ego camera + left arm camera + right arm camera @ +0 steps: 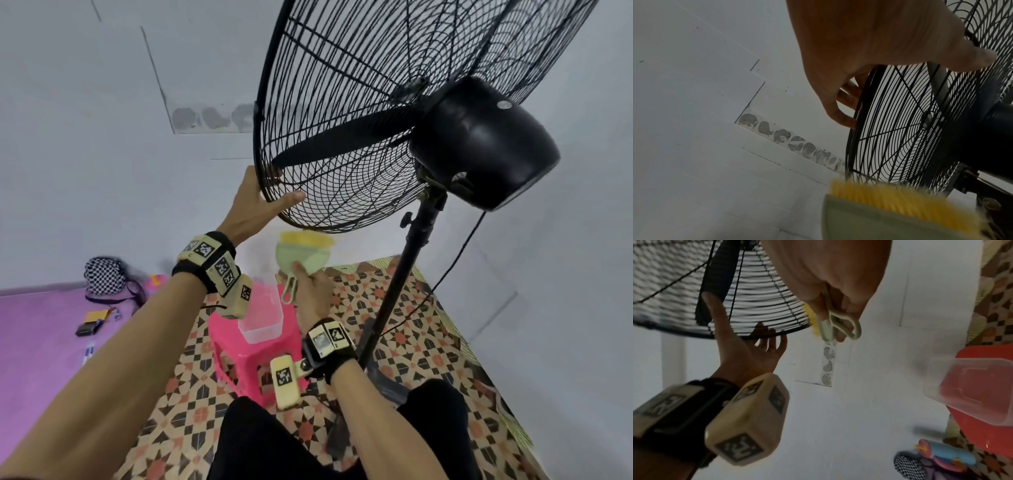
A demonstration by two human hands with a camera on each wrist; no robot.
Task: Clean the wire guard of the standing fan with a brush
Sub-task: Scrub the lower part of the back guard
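The wire guard (pixel 342 120) was gripped at its lower rim by the left hand (pixel 260 202), thumb and fingers (pixel 846 97) curled round it. The brush (pixel 305 253) was held by its handle in the right hand (pixel 313 291), its bristles just under the rim. The thin wires were judged springy, so the stiff rim was the better hold.

Below your fingers (pixel 301 270), the patterned floor (pixel 404 308) carries the fan's stand (pixel 400 274) and a pink stool (pixel 239 349), which holds a clear tub (pixel 262 318). Left lies a purple mat (pixel 41 329) with a checkered bag (pixel 104 275).
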